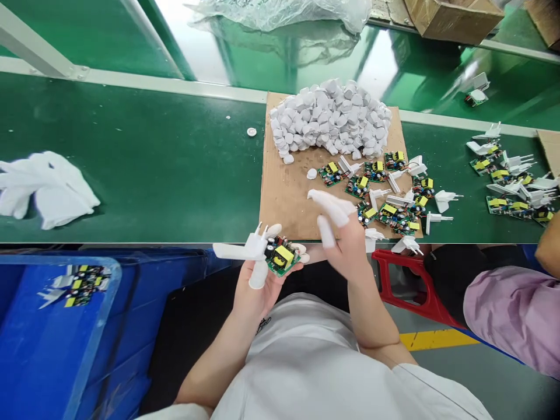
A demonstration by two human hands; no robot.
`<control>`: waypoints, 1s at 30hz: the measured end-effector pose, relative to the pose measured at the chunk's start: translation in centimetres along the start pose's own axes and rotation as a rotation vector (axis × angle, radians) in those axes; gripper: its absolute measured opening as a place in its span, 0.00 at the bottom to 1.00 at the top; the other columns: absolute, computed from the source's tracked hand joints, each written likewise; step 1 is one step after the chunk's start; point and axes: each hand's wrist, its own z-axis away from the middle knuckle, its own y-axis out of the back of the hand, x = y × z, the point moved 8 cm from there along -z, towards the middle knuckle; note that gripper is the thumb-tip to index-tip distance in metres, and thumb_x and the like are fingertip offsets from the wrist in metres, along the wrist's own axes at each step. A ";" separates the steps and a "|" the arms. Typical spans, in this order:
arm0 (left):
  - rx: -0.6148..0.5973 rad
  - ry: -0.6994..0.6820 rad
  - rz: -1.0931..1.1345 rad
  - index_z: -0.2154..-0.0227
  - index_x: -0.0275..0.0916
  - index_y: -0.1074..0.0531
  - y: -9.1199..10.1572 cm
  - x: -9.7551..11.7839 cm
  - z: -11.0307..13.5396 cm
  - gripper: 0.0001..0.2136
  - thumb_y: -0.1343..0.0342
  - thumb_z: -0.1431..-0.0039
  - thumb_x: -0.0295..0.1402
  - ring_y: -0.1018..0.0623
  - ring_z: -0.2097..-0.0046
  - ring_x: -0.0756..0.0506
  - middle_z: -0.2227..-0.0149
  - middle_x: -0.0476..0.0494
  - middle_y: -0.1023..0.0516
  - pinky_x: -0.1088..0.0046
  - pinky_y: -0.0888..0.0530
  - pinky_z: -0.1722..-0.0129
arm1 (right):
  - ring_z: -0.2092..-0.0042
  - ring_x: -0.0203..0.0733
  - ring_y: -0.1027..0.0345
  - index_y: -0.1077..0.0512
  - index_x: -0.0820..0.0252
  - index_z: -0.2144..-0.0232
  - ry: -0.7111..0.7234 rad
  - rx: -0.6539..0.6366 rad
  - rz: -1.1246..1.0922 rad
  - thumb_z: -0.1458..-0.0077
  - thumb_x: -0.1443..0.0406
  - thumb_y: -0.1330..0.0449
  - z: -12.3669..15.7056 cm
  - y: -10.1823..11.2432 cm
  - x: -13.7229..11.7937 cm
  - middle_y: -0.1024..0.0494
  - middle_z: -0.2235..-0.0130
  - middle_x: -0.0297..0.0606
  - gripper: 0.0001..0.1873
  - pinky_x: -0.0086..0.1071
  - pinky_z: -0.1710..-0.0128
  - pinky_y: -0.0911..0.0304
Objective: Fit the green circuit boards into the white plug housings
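My left hand (262,280) is closed round a green circuit board (280,256) joined to a white plug part (240,249) with metal pins. It is held just in front of the table's near edge. My right hand (341,233) hovers beside it with fingers spread and nothing in it, wearing white finger cots. Right behind my right hand, more circuit boards with plug parts (389,198) lie on a cardboard sheet (284,192). A heap of small white caps (330,119) fills the sheet's far part.
The green conveyor belt (153,163) carries white gloves (44,189) at left and more boards (511,175) at right. A blue bin (52,338) holding a few boards stands at lower left. Another person's pink sleeve (511,309) is at right, a red stool (406,286) beside it.
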 end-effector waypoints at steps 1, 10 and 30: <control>-0.029 0.030 0.018 0.46 0.48 0.16 -0.1 -0.1 0.0 0.24 0.26 0.41 0.53 0.10 0.55 0.37 0.54 0.42 0.11 0.60 0.11 0.57 | 0.38 0.57 0.27 0.26 0.59 0.34 -0.063 -0.029 0.112 0.29 0.71 0.49 -0.6 -0.6 1.4 0.20 0.37 0.52 0.26 0.52 0.37 0.34; -0.032 0.083 0.001 0.45 0.47 0.17 0.0 -0.2 0.0 0.26 0.28 0.41 0.55 0.12 0.56 0.39 0.52 0.39 0.12 0.63 0.14 0.58 | 0.52 0.58 0.26 0.19 0.60 0.52 -0.187 0.008 0.236 0.31 0.70 0.42 -3.0 -1.6 2.8 0.15 0.55 0.50 0.12 0.52 0.46 0.32; 0.259 -0.192 -0.119 0.64 0.43 0.11 -0.2 0.1 0.0 0.21 0.16 0.60 0.46 0.11 0.60 0.39 0.64 0.43 0.10 0.63 0.13 0.55 | 0.56 0.44 0.24 0.21 0.50 0.54 0.008 0.193 -0.333 0.33 0.73 0.34 2.4 1.6 -5.6 0.19 0.56 0.39 0.11 0.39 0.58 0.24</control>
